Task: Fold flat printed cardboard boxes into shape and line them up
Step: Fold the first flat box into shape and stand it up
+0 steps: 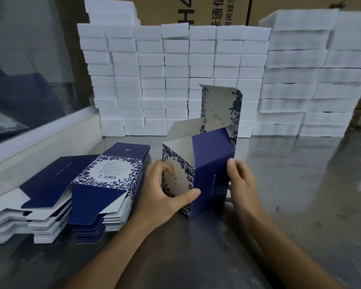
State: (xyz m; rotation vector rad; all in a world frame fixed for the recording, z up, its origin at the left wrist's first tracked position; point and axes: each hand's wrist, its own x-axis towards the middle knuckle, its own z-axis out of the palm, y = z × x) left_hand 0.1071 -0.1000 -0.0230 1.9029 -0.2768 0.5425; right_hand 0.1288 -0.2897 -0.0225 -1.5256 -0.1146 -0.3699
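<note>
The person's 2 bare forearms reach in from the bottom edge over a grey metal table (pixel 300 184), and both hands grasp 1 half-formed box (pixel 208 163) standing upright on the table between them. The left hand (pixel 163 195) holds the box's near left corner: its thumb lies across the flowered white panel toward the front edge, and its fingers (pixel 169 168) curl onto that panel higher up. The right hand (pixel 241 182) grips the far right edge of the plain dark blue side, thumb on the blue face, the other fingers hidden behind the box. Above the grip the box is open at the top, its white inside showing, with 1 small flap leaning out to the left and the tall lid flap (pixel 221 109), white with blue leaves along its sides, standing up at the back. Just left of the left hand lies a stack of flat boxes (pixel 108 184), blue with a flowered label panel and a barcode on the top sheet. Farther left, touching that stack, is a second flat stack (pixel 35 197) showing blue and white flaps. Behind the held box, well beyond the hands, rises a wall of white foam blocks (pixel 175 76), piled in columns, with larger white piles to the right and brown cartons (pixel 213 9) printed with black characters behind them.
</note>
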